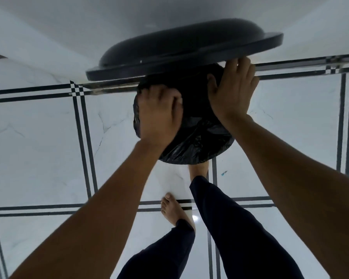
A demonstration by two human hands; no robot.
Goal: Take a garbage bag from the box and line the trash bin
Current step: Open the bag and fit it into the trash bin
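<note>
You are fitting the crinkled black plastic garbage bag (pixel 191 137) over the round bin's rim, left hand (pixel 159 115) gripping its edge, right hand (pixel 233 91) pressing flat beneath the raised dark lid (pixel 181 51). Next, probably lower the lid.

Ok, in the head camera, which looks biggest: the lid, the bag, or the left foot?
1. lid
2. bag, though hands hide part of it
3. left foot

The wide lens may exaggerate the differences.
</note>
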